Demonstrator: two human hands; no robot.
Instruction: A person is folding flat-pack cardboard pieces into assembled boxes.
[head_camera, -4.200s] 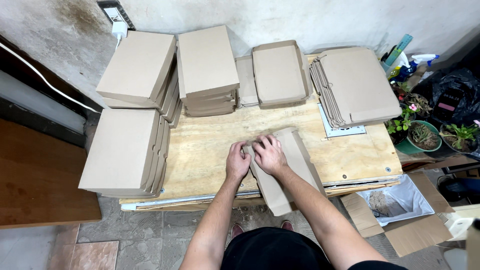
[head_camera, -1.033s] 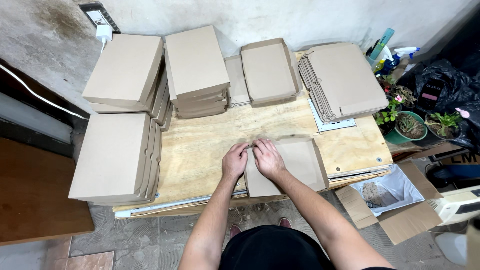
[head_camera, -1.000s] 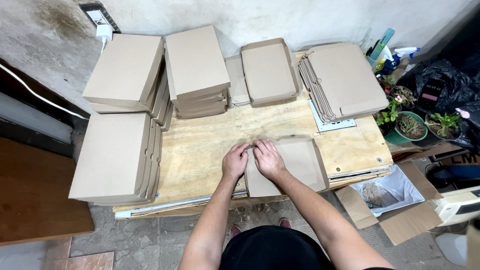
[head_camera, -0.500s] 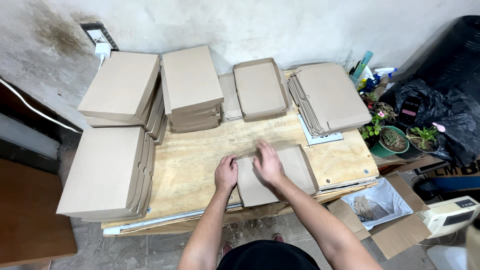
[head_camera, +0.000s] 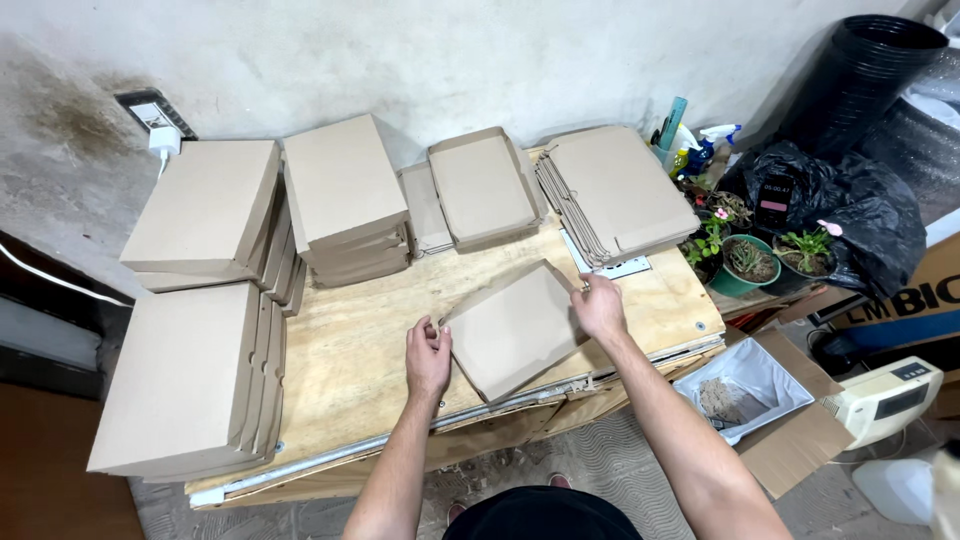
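Our left hand (head_camera: 428, 357) pinches the near-left corner of the cardboard box (head_camera: 515, 325), and our right hand (head_camera: 601, 305) grips its far-right corner. Half a second ago both hands pressed it flat; now it is tilted up off the tabletop (head_camera: 340, 360), between stacked boxes (head_camera: 190, 385) and potted plants (head_camera: 745, 262).

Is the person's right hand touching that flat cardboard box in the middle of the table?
Touching. The head view shows the right hand gripping the cardboard box at its far right corner.
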